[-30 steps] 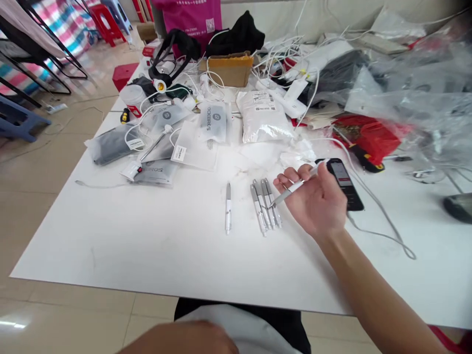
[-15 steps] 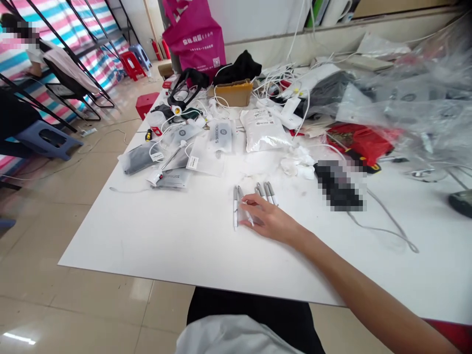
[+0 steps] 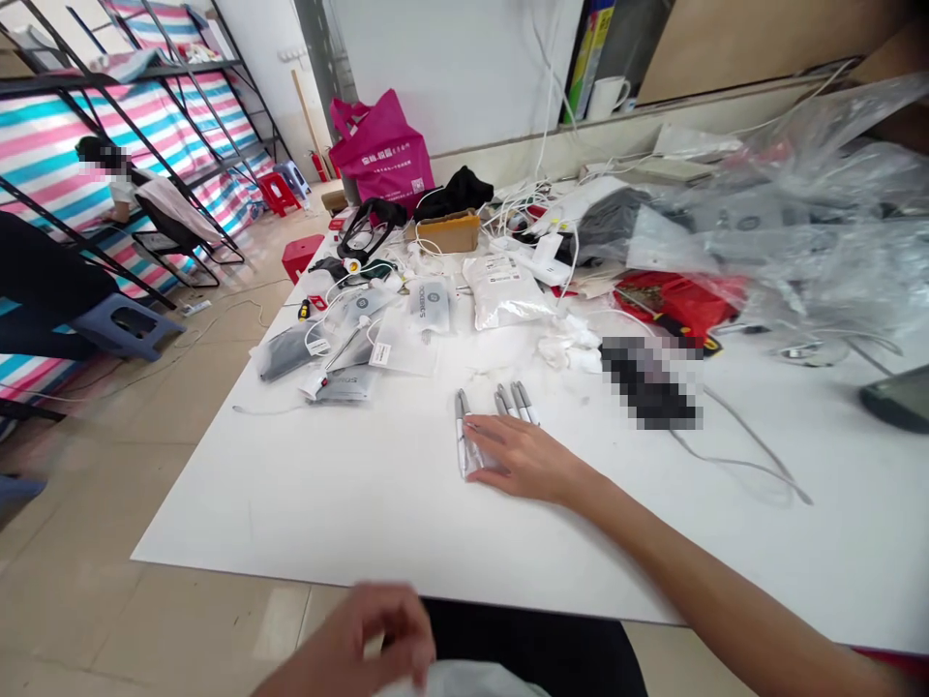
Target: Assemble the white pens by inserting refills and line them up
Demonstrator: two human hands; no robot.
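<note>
My right hand (image 3: 526, 457) rests low over a row of silver-and-white pens on the white table. Its thumb and fingers close around a pen (image 3: 468, 411) near the left end, and my fingers partly cover it. Another pen (image 3: 460, 436) lies just left of my fingertips. More pens (image 3: 512, 402) poke out beyond my knuckles, their lower parts hidden under the hand. My left hand (image 3: 384, 629) is in front of the table's near edge, blurred. Its fingers are loosely curled with a gap to the thumb, and nothing shows in it.
Grey pouches (image 3: 348, 385) and a white plastic packet (image 3: 504, 290) lie farther back. A small cardboard box (image 3: 446, 232), tangled white cables and a pink bag (image 3: 384, 150) stand behind. Clear plastic bags (image 3: 784, 252) pile up at right. A person (image 3: 123, 194) sits at far left.
My left hand has come into view at the bottom. My right hand stays at the pens, its fingers now lower and flatter over them. The camera view has tilted up slightly.
</note>
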